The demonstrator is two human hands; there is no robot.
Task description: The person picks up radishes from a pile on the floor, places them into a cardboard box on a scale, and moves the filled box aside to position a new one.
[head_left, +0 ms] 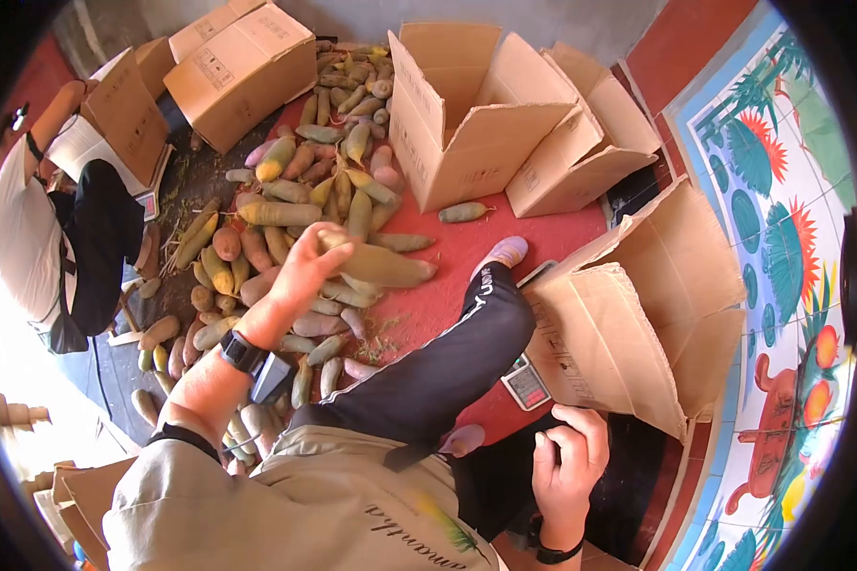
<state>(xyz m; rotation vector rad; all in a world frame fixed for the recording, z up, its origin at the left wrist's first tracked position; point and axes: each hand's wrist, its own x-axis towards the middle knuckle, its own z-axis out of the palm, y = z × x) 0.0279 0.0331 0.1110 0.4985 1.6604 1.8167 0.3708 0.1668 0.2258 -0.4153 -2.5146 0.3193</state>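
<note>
My left hand (307,265), with a dark watch on its wrist, is closed around one end of a long green radish (390,265). The radish is held above the floor, pointing right and slightly blurred. Below and beyond it spreads a big pile of radishes (286,214), green, yellowish and pinkish. My right hand (573,455) is raised at the lower right, fingers loosely curled, with nothing visible in it. Near that hand an open cardboard box (605,333) stands beside my leg, with a scale display (526,385) at its lower edge.
Two open cardboard boxes (476,143) stand at the back, with a single radish (465,212) on the red mat before them. A larger box (241,76) is at the back left. Another person (95,238) sits at left beside a box. A painted tile wall (771,285) bounds the right.
</note>
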